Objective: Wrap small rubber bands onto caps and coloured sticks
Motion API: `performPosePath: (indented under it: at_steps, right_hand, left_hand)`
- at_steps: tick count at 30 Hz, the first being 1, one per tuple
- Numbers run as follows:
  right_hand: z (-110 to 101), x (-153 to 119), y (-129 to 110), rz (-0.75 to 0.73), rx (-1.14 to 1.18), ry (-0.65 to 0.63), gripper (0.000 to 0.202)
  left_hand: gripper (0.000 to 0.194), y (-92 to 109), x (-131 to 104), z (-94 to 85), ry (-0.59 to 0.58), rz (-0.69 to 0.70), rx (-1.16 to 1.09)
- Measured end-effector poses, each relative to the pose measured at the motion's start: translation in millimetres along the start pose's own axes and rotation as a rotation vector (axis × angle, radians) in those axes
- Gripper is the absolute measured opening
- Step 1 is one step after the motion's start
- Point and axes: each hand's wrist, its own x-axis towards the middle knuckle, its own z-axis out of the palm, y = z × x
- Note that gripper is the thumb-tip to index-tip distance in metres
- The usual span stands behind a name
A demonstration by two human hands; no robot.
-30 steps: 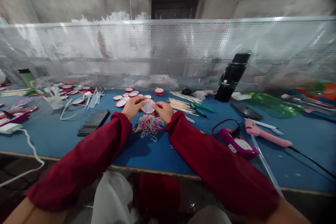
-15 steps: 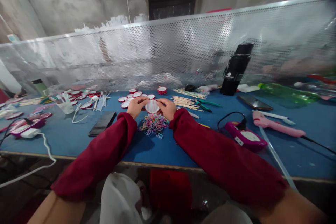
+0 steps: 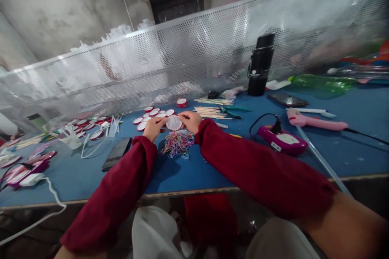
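Note:
Both hands hold a small round white disc with a red rim (image 3: pixel 174 123), and thin lines run across its face. My left hand (image 3: pixel 154 128) pinches the disc's left edge, and my right hand (image 3: pixel 191 121) pinches the right edge. Just below it lies a heap of small coloured elastic bands (image 3: pixel 176 144). Behind my left hand, several similar red-rimmed white discs (image 3: pixel 142 126) are spread on the blue table (image 3: pixel 170 174). A red-and-white round stack or roll (image 3: pixel 182 102) stands farther back.
Wooden sticks (image 3: pixel 208 112) and green-handled pliers (image 3: pixel 234 110) lie right of centre. Farther right are a black bottle (image 3: pixel 261 64), a purple power strip (image 3: pixel 282 139) and a pink glue gun (image 3: pixel 316 121). A dark phone (image 3: pixel 117 153) lies by my left sleeve. A perforated metal screen (image 3: pixel 197 54) borders the back.
The camera view has tilted and shifted, so the table slopes up to the right. Both hands still grip the disc, which now shows its face more fully.

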Motion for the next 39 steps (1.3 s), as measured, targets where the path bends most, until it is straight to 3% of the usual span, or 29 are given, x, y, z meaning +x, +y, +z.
performPosePath:
  at_steps: [18, 39]
  right_hand:
    - [-8.2, 4.0, 7.6, 0.115, -0.095, -0.085, 0.038]
    - [-3.4, 3.2, 11.4, 0.207, 0.108, -0.064, 0.022]
  left_hand:
    - [0.039, -3.2, 2.0, 4.2, -0.040, 0.025, -0.142]
    - [0.033, -1.9, 0.0, 3.8, -0.054, 0.017, -0.129]
